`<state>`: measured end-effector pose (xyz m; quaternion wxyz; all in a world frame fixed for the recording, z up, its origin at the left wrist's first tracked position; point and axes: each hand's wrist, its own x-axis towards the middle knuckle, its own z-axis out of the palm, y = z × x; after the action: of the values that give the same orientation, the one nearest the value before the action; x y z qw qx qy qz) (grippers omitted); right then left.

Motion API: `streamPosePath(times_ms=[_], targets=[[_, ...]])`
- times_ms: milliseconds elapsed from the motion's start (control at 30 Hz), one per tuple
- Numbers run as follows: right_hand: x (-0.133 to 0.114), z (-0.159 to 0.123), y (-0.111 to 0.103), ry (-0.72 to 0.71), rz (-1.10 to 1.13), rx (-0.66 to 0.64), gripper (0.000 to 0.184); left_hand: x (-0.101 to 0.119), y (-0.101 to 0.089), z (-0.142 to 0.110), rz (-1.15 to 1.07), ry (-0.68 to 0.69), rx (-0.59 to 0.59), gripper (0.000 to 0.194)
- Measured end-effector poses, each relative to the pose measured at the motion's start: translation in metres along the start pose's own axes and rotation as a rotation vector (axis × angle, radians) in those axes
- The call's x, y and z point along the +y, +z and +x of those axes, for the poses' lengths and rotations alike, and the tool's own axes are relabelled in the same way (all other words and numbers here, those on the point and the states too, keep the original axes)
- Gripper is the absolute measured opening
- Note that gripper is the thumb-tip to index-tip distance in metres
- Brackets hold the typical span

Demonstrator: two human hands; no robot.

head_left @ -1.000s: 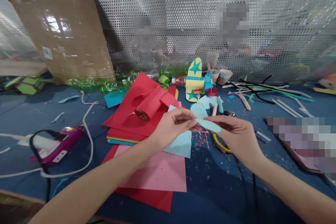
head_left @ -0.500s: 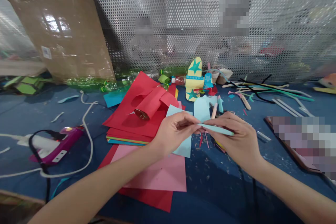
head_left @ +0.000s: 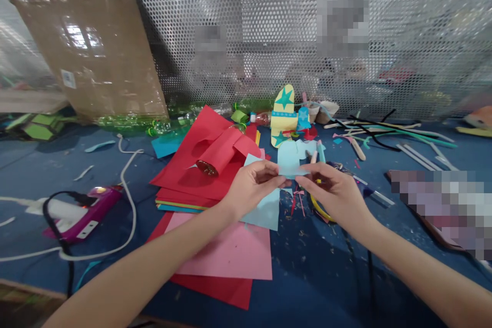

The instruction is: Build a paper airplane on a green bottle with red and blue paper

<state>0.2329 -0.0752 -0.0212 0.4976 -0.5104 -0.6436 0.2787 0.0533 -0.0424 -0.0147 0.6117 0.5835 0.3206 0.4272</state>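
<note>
Both hands meet in front of me over the table, pinching a small light blue paper piece (head_left: 289,170) between them. My left hand (head_left: 253,184) grips its left edge with thumb and fingers. On the opposite side, my right hand (head_left: 332,189) pinches the right edge. Behind it lie more light blue paper scraps (head_left: 306,147); where the held piece ends against them is hard to make out. A light blue sheet (head_left: 265,210) lies partly under my left hand. Something with a yellow loop (head_left: 321,211) shows below my right hand, mostly covered.
Left of centre, a red paper-wrapped bottle (head_left: 221,151) rests on stacked coloured paper (head_left: 184,177). A yellow cutout with stars (head_left: 284,113) stands behind. A purple power strip (head_left: 94,215) with cables lies left, a tablet-like device (head_left: 426,220) right. Cardboard (head_left: 96,51) leans against perforated metal.
The light blue paper has turned from a thin edge-on strip to show its flat face. Both hands have shifted slightly, the right one leftward, still pinching.
</note>
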Motion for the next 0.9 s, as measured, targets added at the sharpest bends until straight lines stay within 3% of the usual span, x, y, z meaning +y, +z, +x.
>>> streamPosePath(times_ms=[133, 433, 533, 733, 900], targets=[[0.007, 0.002, 0.003, 0.063, 0.042, -0.066, 0.022, -0.005, -0.002, 0.002, -0.06, -0.033, -0.004, 0.011], [0.009, 0.0, 0.005, 0.103, -0.012, -0.105, 0.011, -0.009, -0.003, 0.003, 0.052, -0.108, -0.003, 0.01], [0.014, 0.0, 0.006, 0.121, -0.031, -0.156, 0.009, -0.012, -0.006, 0.004, 0.205, -0.139, -0.004, 0.01], [0.024, -0.002, 0.008, 0.161, -0.045, -0.346, 0.003, -0.015, -0.016, 0.005, 0.588, -0.134, -0.17, 0.01], [0.028, -0.004, 0.007, 0.194, -0.096, -0.387, 0.009, -0.002, -0.033, 0.011, 0.914, -0.04, -0.133, 0.014]])
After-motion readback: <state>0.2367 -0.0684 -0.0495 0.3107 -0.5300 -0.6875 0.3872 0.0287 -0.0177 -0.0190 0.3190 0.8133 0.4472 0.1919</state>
